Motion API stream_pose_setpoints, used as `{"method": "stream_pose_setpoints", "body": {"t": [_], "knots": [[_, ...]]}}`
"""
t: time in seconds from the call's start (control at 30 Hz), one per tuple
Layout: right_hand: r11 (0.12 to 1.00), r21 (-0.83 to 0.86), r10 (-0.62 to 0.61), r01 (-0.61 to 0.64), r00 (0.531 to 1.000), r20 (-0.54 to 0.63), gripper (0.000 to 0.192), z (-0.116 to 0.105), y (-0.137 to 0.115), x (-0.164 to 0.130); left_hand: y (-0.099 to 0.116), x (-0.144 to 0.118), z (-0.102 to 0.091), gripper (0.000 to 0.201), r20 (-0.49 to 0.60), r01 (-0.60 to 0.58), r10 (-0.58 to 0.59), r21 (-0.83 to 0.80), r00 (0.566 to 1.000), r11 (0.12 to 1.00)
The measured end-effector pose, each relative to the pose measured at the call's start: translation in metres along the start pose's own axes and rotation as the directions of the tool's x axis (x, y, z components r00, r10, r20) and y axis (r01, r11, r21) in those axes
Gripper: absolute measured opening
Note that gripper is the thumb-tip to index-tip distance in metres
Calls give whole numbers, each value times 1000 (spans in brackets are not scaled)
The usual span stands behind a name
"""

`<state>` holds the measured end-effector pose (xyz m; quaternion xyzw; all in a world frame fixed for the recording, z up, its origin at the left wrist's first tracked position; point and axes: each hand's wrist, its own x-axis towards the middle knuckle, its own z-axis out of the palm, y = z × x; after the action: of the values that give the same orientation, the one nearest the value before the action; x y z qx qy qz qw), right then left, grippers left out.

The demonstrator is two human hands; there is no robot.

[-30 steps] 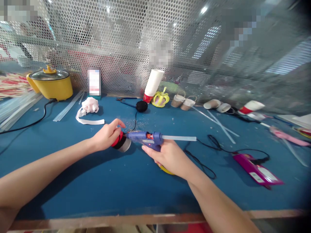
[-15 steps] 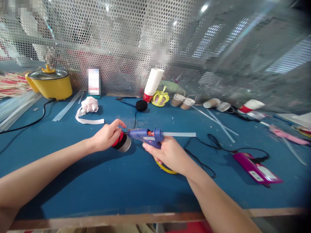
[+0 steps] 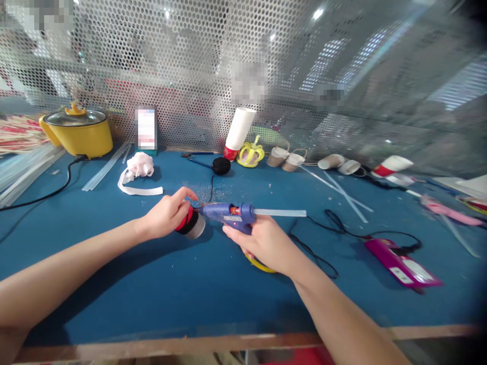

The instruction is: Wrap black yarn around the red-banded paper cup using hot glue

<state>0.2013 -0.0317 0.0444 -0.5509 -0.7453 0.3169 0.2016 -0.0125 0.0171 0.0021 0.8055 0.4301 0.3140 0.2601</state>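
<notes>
My left hand (image 3: 167, 214) is closed around a small cup-like piece (image 3: 195, 226), red and black with a pale end, tilted just above the blue table. In my right hand (image 3: 262, 238) is a blue hot glue gun (image 3: 228, 213), its small red light lit. A translucent glue stick (image 3: 281, 213) pokes out of the gun's rear. The gun's dark nozzle reaches the red part beside my left fingers; whether it touches cannot be made out. Partly hidden beneath my right hand lies a yellow ring-shaped thing (image 3: 262, 264).
Crumpled white ribbon (image 3: 139, 166), a yellow electric pot (image 3: 81, 132), stacked paper cups (image 3: 240, 129) and a yellow crown-like frame (image 3: 251, 153) stand along the back. A purple power strip (image 3: 399, 263) with black cord (image 3: 342, 232) lies right. Perforated metal (image 3: 190, 66) closes off the rear.
Both hands, the red-and-black piece and the glue gun keep nearly the same position. Only a very slight shift of the view shows.
</notes>
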Motion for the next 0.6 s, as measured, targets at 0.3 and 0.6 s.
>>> {"method": "stream_pose_setpoints", "body": {"t": [0.3,0.6], "knots": [[970,-224,-111,93,991,-71,19,4,-3,-6,5,2,1,22,-44,106,-106,-5,993,994],[968,-218,-130,121,991,-26,18,6,-7,-9,5,2,0,22,-53,143,-144,-15,988,990]]}}
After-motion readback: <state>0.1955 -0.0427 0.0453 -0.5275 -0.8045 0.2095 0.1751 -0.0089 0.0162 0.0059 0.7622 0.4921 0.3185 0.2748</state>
